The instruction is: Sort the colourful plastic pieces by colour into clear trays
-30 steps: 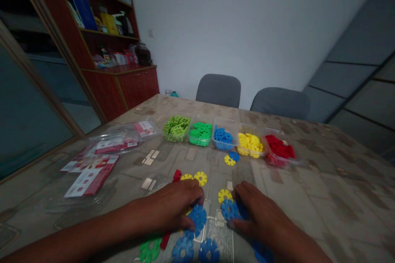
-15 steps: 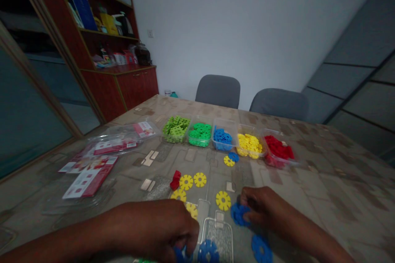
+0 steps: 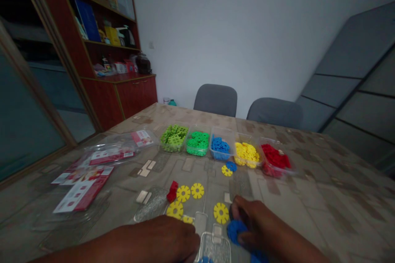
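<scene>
The right hand point(image 3: 261, 226), low in the frame and right of centre, pinches a blue disc point(image 3: 235, 232) between thumb and fingers, near a yellow disc point(image 3: 221, 213) on the table point(image 3: 327, 185). I can't make out whether it has one disc there or several together. More blue plastic point(image 3: 258, 258) shows below this hand at the bottom edge. The left hand point(image 3: 173, 236), bottom centre, has its knuckles up and its fingers curled under; I cannot tell whether it grips anything. Just right of it, a blue sliver point(image 3: 205, 259) peeks in at the bottom edge.

Above the left hand lie four yellow rounds point(image 3: 183, 193), the lowest partly hidden by the hand, with a red piece point(image 3: 172, 191) at their left. Higher up, right of centre, a small yellow-and-blue pair point(image 3: 228, 169) sits below the tubs. Those five clear tubs point(image 3: 220, 148) run across the middle of the frame, holding lime, green, blue, yellow and red pieces, left to right. Cards point(image 3: 83, 189) and clear plastic packaging point(image 3: 106, 146) lie at the left, and two grey chairs point(image 3: 215, 99) stand behind the table
</scene>
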Available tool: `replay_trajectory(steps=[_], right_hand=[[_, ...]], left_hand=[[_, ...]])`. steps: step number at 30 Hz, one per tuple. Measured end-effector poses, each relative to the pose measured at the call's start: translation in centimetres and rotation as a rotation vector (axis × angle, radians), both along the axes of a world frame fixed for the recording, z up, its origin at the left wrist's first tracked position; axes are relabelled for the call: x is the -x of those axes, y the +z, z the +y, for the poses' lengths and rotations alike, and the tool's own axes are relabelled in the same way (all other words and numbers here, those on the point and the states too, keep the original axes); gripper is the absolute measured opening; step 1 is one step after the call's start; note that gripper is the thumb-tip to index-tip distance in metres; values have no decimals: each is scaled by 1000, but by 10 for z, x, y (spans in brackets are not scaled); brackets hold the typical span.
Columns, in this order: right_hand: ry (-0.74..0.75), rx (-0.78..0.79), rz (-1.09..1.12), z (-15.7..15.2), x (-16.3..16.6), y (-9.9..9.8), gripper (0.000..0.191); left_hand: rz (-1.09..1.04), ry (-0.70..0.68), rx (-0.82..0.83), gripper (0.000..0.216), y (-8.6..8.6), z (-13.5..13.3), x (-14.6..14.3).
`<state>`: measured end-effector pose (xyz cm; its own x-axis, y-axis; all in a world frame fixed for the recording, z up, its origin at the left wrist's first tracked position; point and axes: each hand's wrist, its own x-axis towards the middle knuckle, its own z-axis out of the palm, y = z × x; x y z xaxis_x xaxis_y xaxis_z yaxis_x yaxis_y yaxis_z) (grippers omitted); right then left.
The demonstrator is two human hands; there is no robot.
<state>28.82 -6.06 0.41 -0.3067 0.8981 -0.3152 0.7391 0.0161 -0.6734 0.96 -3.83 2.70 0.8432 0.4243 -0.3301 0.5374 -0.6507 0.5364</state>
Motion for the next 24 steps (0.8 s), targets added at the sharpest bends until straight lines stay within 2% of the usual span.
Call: replay_trajectory(steps=[3,6,8,10,11,14,16,18,20,24], right_hand=[[-1,-3,72,2,-3,1,25],[-49,-75,240,15,-10,-2,15],[-147,-161,388,34,-14,-2,15],[-274,-257,491,61,-15,0,26],[-313,-298,510,77,-15,2,29],[-371,-369,527,122,-14,9,35],[-405,-392,524,140,-16,13,37],[-426,-401,511,140,-21,13,38],[-414,-381,493,125,-28,9,38],[-296,-252,448,77,-38,-6,32]], left_hand=[[6,104,56,23,5,4,-3],[-168,236,99,19,13,26,-10],[-355,290,48,15,16,52,-23],[-499,347,-33,14,18,84,-43],[-559,419,-62,15,19,101,-54],[-593,495,-105,16,18,148,-88],[-591,514,-123,17,16,170,-99],[-582,518,-146,18,13,181,-95],[-562,494,-156,17,8,180,-77],[-473,390,-93,14,2,148,-20]])
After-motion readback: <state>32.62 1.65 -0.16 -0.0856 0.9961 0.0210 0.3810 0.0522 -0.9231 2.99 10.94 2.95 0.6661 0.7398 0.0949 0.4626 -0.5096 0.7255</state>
